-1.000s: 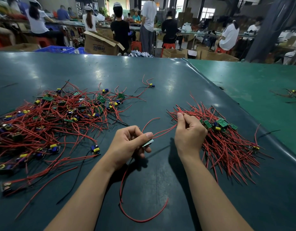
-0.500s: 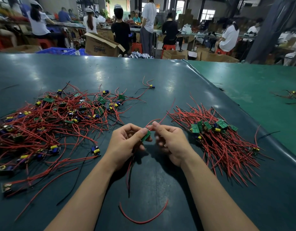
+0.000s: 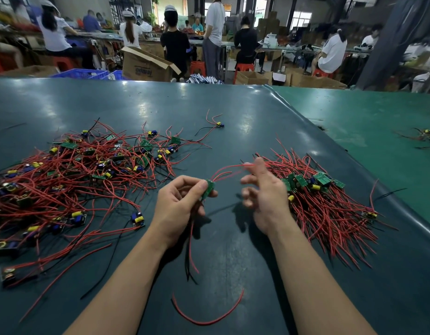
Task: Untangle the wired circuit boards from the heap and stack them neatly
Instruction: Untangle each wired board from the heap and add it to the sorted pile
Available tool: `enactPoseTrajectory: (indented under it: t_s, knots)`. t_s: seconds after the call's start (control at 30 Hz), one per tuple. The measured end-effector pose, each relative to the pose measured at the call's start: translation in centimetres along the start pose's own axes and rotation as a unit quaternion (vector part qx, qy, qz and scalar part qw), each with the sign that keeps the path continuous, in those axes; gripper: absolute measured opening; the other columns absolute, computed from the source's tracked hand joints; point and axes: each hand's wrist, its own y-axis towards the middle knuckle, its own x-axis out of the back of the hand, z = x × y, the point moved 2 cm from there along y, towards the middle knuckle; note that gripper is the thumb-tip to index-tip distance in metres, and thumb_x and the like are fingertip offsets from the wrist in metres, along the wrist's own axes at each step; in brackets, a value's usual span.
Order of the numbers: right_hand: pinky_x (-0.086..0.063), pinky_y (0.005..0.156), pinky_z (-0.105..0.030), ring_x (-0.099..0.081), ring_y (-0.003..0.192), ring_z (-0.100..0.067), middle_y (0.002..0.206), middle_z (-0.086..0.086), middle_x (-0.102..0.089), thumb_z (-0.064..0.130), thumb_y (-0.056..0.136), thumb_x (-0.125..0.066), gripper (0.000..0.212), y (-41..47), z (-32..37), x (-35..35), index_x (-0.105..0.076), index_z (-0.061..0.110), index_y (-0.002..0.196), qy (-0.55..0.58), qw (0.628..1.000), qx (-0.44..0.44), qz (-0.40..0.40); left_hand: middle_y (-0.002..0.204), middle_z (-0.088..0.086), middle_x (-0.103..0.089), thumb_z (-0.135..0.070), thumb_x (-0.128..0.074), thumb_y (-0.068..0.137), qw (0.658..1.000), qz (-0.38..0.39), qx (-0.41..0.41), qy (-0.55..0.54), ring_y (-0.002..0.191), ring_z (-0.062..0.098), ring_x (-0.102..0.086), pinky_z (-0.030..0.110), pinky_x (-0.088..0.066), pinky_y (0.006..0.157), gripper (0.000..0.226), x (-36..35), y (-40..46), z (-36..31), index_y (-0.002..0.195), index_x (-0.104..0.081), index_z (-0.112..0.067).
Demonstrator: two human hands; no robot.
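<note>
A tangled heap of small green circuit boards with red and black wires covers the left of the dark table. A tidier stack of boards with their red wires fanned out lies at the right. My left hand pinches one green board above the table between the two piles; its wires hang below the hand and others arc up to the right. My right hand is just right of the board, fingers loosely spread and blurred, the raised finger touching the red wires.
A loose red wire curls on the dark table mat near me. One stray board with wires lies further back. A green table adjoins at the right with another small bundle. Workers and cardboard boxes are behind.
My right hand left the stack, came to the board in my left hand, and now has moved a little right with its fingers spread along the red wires. The board has tilted upright.
</note>
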Motion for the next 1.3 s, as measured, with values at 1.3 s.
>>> enactPoseTrajectory:
  t_s: [1.3]
  knots:
    - [-0.041,0.036,-0.013,-0.061,0.043,-0.006,0.059,0.002,-0.07,0.045,0.103,-0.041,0.046,-0.9,1.1,1.7,-0.064,0.013,0.079,0.285,0.933,-0.059,-0.214,0.074,-0.006,-0.07,-0.017,-0.066,0.09,0.921,-0.226,-0.166,0.271,0.069,0.014,-0.067,0.033,-0.056,0.069,0.011,2.1,0.3,0.1,0.093,-0.069,-0.027]
